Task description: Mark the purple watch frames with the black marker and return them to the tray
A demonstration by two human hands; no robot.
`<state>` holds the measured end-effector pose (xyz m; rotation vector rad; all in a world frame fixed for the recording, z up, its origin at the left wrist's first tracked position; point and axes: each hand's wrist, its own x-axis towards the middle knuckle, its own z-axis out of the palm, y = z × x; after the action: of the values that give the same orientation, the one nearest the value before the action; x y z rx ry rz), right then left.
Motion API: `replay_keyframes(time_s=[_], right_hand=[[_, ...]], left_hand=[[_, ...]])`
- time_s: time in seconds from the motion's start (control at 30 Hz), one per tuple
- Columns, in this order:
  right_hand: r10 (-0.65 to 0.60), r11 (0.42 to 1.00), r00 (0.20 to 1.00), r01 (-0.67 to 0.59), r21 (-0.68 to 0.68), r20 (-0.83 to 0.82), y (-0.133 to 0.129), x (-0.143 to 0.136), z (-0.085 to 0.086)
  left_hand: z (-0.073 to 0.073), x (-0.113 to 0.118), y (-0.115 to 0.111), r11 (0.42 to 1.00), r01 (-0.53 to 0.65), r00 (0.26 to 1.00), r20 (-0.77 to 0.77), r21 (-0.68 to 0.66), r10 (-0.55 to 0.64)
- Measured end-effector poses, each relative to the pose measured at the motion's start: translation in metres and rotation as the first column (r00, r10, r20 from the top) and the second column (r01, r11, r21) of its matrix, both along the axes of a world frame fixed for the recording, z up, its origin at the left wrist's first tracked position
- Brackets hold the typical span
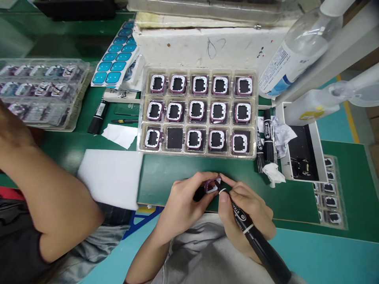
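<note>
My left hand pinches a small purple watch case with a white inner frame, just above the green mat. A black marker pen is gripped in my right hand, its tip at the inner edge of the case. Whether the tip touches the case is too small to tell. Beyond my hands lies a clear plastic tray of similar purple and white cases, one per compartment. In its front row, the second compartment from the left shows only its black bottom.
A co-worker's arm reaches in at left, near another tray. White foam and a tissue lie left of my hands. Black markers, a white box and a plastic bottle stand right. Blue stickers lie behind.
</note>
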<state>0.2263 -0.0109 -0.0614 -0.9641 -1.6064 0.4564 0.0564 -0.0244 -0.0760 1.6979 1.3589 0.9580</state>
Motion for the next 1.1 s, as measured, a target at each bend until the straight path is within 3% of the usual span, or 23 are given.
replay_keyframes(time_s=[0.2,0.43,0.63,0.83,1.1], right_hand=[[0.047,0.999,0.995,-0.048,0.007,0.086,-0.002,0.0015,-0.0011],[-0.004,0.998,1.0,0.002,0.065,0.03,0.0003,0.0,-0.0022],[0.051,0.998,0.993,-0.047,-0.044,0.107,-0.002,0.0031,-0.0018],[-0.019,1.0,0.999,0.019,0.001,0.05,-0.0037,-0.0025,-0.002],[-0.002,0.999,0.999,0.0,0.046,0.038,-0.0021,-0.0039,-0.0029]], left_hand=[[-0.0009,-0.0011,-0.0008,1.0,0.007,1.0,-0.01,0.014,-0.007],[-0.0006,-0.0004,-0.0011,1.0,0.002,1.0,-0.009,0.023,-0.002],[0.0002,-0.0005,-0.0007,0.999,0.003,1.0,-0.018,0.041,-0.002],[-0.0008,0.0006,-0.0006,0.998,-0.006,1.0,0.001,0.059,0.006],[0.0006,-0.0002,0.0011,0.998,0.002,1.0,-0.008,0.056,-0.002]])
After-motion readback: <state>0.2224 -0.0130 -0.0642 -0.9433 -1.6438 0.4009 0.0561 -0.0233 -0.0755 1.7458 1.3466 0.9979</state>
